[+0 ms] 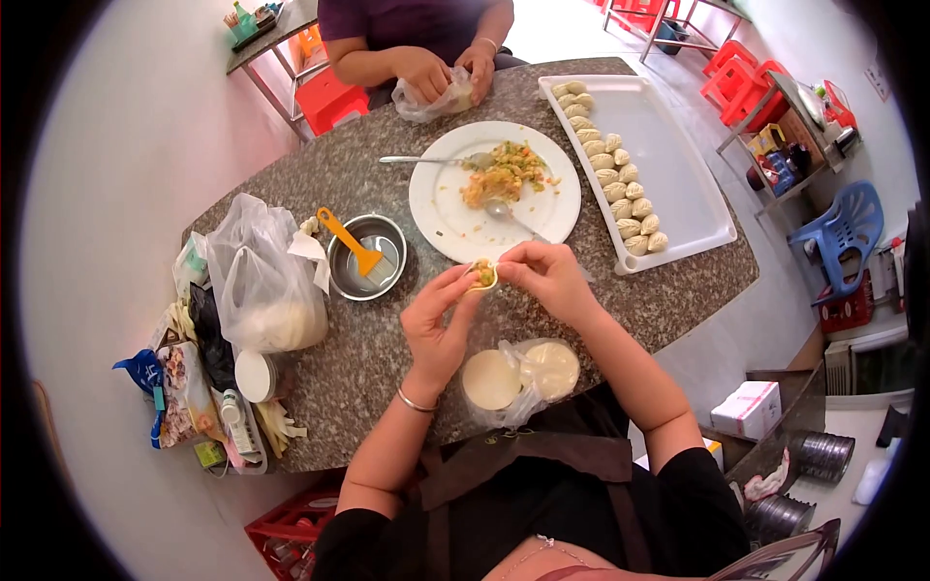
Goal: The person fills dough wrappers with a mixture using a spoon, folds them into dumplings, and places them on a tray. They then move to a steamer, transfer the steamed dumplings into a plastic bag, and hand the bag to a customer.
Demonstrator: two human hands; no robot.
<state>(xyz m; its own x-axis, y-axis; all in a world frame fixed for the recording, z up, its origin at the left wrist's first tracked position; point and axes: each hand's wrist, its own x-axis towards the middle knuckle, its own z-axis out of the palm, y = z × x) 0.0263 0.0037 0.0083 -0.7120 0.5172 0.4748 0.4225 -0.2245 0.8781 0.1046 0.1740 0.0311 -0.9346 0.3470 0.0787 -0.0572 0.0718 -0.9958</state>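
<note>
Between my two hands is a dumpling (483, 275), its round wrapper folded up around a chopped orange and green filling that still shows. My left hand (436, 324) holds its left side with thumb and fingers. On the other side my right hand (550, 277) pinches the wrapper's edge. Just beyond lies a white plate (431, 221) with a heap of filling (513, 174) and two metal spoons (504, 211). Close to my body, stacks of round wrappers (491, 380) rest on a clear plastic bag (511, 416).
A white tray (683, 174) with rows of pleated dumplings (608, 177) is at the right. To the left are a metal bowl (380, 281) with an orange-handled brush (349, 240) and a plastic bag of dough (281, 324). Across the table (320, 184), another person's hands (446, 77) hold a bag.
</note>
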